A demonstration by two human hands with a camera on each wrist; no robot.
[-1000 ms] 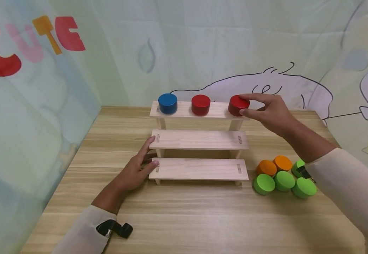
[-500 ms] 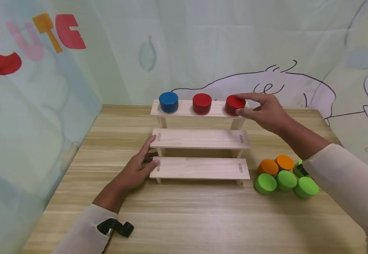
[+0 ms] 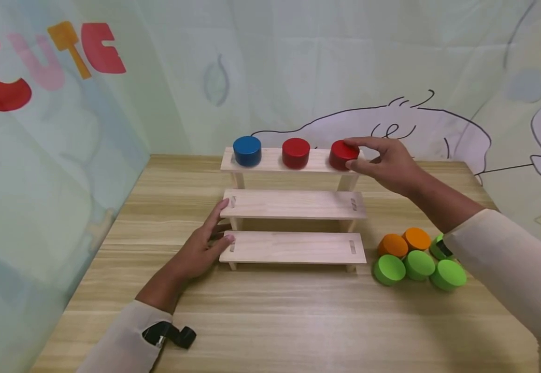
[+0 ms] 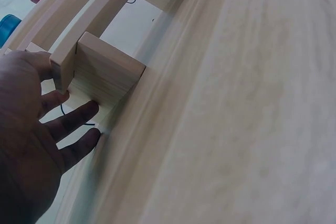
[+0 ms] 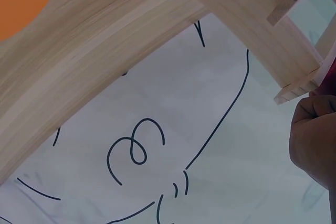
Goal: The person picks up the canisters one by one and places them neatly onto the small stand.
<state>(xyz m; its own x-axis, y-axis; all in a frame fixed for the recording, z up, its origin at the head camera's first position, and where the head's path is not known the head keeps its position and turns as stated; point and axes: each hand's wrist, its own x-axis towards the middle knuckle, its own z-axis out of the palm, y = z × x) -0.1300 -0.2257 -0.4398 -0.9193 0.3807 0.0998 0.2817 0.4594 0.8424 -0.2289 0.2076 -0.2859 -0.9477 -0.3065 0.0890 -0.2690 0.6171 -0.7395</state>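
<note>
A red block (image 3: 340,157) sits flat near the right end of the top board (image 3: 319,161) of the wooden stand (image 3: 294,203). It is closer to the other red block (image 3: 296,154) than a second ago. The right hand (image 3: 392,168), at 3 o'clock from it, pinches it with a finger on top and the thumb on its side. The block is short, round and shiny. The other red block is at 9 o'clock, with the blue block (image 3: 247,152) past it.

At 8 o'clock, the left hand (image 3: 200,253) touches the stand's left end in the same place as before, fingers spread. At 5 o'clock, two orange blocks (image 3: 393,245) and four green blocks (image 3: 420,265) lie on the desk (image 3: 275,316). The right sleeve (image 3: 503,269) hides part of one green block.
</note>
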